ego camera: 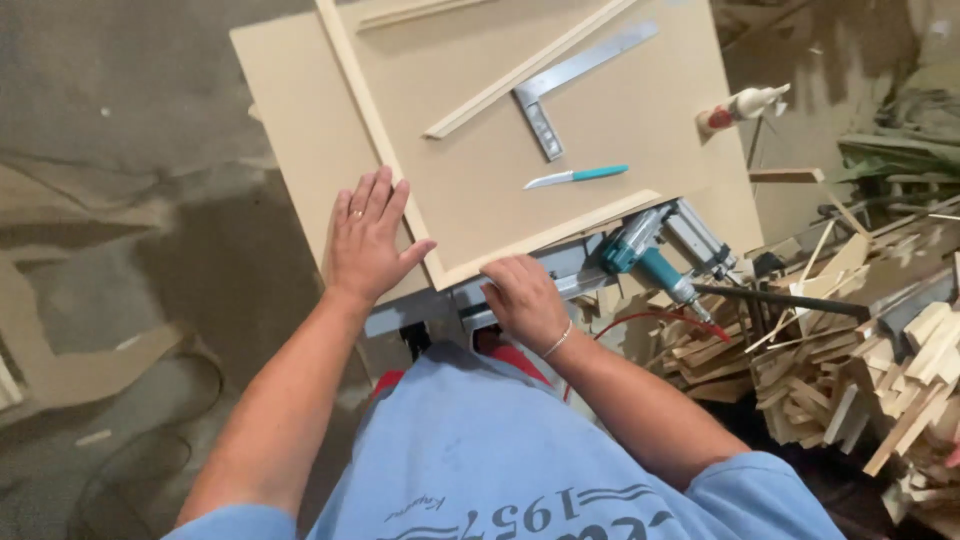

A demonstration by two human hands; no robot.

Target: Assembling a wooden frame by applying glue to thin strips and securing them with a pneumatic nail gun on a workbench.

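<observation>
Left hand (365, 238) flat, fingers spread on panel (560, 130) corner, right hand (522, 298) curled on its near edge by the nail gun (655, 255); loose knife (575, 176) and square (570, 85) could slide off if panel tips.

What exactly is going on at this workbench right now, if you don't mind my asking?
A person in a blue shirt leans over a tan board edged with thin wood strips. The left hand lies flat on its near-left corner; the right hand grips the near edge. On the board lie a metal square, a teal-handled knife and a loose wood strip. A teal nail gun rests by the right edge, a glue bottle beyond it and scrap wood piled to the right.
</observation>
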